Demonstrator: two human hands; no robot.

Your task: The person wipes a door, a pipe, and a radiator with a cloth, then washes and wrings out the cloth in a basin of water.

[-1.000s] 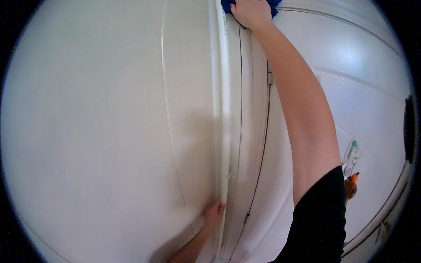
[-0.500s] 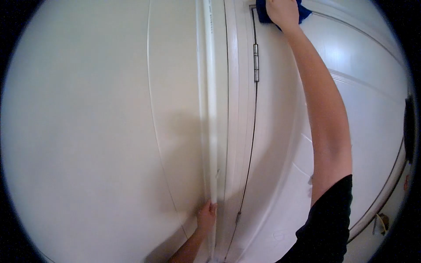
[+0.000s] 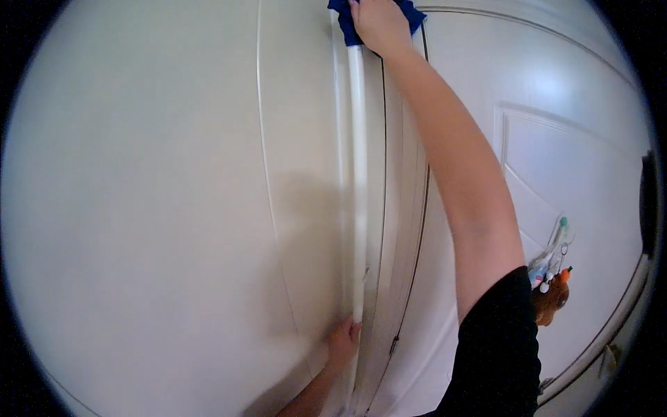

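A white pipe [image 3: 358, 181] runs upright along the wall beside the door frame. High up, my right hand [image 3: 381, 26] is closed on a dark blue cloth [image 3: 353, 33], which covers the pipe's visible top end. Whether the cloth wraps fully around the pipe or only lies against its front cannot be seen. Lower down, my left hand [image 3: 344, 342] has its fingers closed around the same pipe. My right arm stretches upward across the view, in a black sleeve.
On the right is a white panelled door [image 3: 479, 90] with a hinge [image 3: 394, 345] at its left edge. A brown plush charm [image 3: 551, 300] and other small trinkets hang from a hook [image 3: 563, 224] on it. A pale wall panel [image 3: 153, 194] fills the left side.
My right hand has moved left with the blue cloth, from the door's top corner onto the pipe. The view has shifted slightly, showing the hanging charms. My left hand stays on the pipe.
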